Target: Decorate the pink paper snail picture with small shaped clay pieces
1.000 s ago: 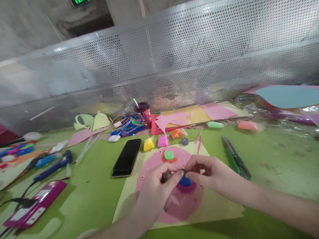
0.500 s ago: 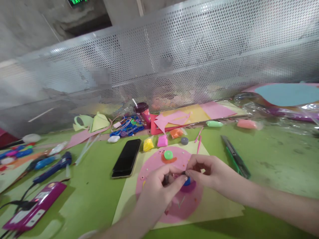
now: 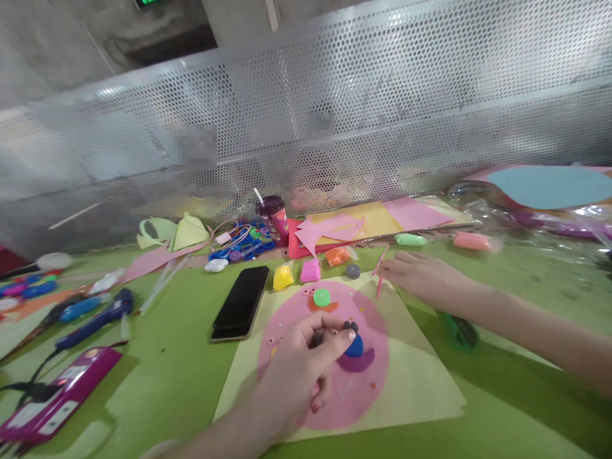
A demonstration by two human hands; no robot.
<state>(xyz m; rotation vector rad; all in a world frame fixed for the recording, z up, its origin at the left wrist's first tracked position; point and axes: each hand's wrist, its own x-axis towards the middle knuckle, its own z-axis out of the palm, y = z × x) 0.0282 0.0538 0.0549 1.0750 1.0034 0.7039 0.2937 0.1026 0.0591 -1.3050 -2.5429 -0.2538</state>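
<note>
Between the thumb and fingers of my left hand (image 3: 306, 357) is a blue clay piece (image 3: 354, 346) with small dark grey lumps (image 3: 350, 327) on top. That hand is closed over a pink paper circle (image 3: 356, 408) bearing clay bits, a purple clay shape (image 3: 362, 362) and a green clay disc (image 3: 322, 297). The circle lies on a pale yellow sheet (image 3: 421, 382). Farther right, my right hand (image 3: 415, 274) is open, fingers stretched out beside thin pink sticks (image 3: 381, 271). Whether its fingertips touch them I cannot tell. Its forearm partly covers a green cutter knife (image 3: 461, 331).
Left of the sheet lies a black phone (image 3: 240, 303). Yellow (image 3: 284, 276), pink (image 3: 310, 269) and orange (image 3: 338, 256) clay packs line its far edge, with a grey lump (image 3: 352, 271). A glue gun (image 3: 95, 322), purple power strip (image 3: 60, 395) and drink cup (image 3: 273, 217) stand farther out.
My right hand has let go of the blue clay piece and moved away to the right, toward the pink sticks. My left hand keeps holding the piece in nearly the same place.
</note>
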